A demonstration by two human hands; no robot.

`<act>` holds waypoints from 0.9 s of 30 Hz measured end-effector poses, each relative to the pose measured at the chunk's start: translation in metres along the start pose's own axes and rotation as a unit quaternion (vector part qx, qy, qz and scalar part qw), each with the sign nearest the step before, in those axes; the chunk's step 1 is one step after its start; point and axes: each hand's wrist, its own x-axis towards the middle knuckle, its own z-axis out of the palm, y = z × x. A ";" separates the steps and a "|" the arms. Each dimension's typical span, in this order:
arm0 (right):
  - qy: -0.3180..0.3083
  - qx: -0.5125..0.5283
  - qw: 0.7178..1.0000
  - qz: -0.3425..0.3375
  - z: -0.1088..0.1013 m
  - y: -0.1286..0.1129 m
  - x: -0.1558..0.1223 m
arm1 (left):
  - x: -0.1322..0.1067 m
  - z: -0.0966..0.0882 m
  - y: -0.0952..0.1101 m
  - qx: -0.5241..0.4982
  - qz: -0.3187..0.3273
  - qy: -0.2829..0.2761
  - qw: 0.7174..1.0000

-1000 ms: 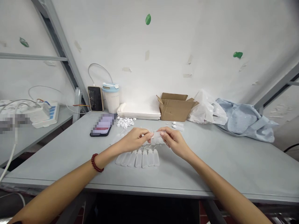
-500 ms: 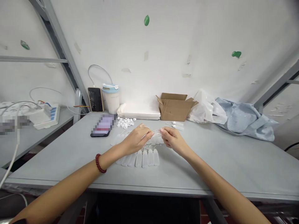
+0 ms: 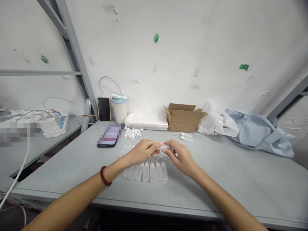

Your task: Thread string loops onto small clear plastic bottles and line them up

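Note:
Above the middle of the table, my left hand [image 3: 144, 151] and my right hand [image 3: 182, 156] meet at a small translucent plastic bottle [image 3: 166, 147]. The left thumb and fingers pinch its left end, and a thin white cord or tube shows above that hand. My right thumb and forefinger close around its other side; fingers hide much of it. Just below lies a row of similar bottles [image 3: 152, 174] with thin white tubes at their necks. More bottles lie partly covered behind my hands. Two bottles [image 3: 186, 139] rest beyond my right hand.
Small white caps [image 3: 132, 132] are piled near a phone [image 3: 110, 136]. Along the wall stand another phone [image 3: 104, 109], a lidded cup [image 3: 119, 109], a white stack [image 3: 146, 122], a cardboard box [image 3: 184, 118], a plastic bag [image 3: 214, 120] and blue cloth [image 3: 260, 131]. A power strip [image 3: 56, 126] sits left.
My view has tilted up, so everything sits lower in the picture. The right fingers have shifted from a tight pinch to a wider grip around the bottle; the left still pinches.

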 end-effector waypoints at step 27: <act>-0.075 0.094 0.989 0.089 -0.012 -0.003 0.004 | -0.003 -0.002 0.001 0.086 0.056 0.045 0.994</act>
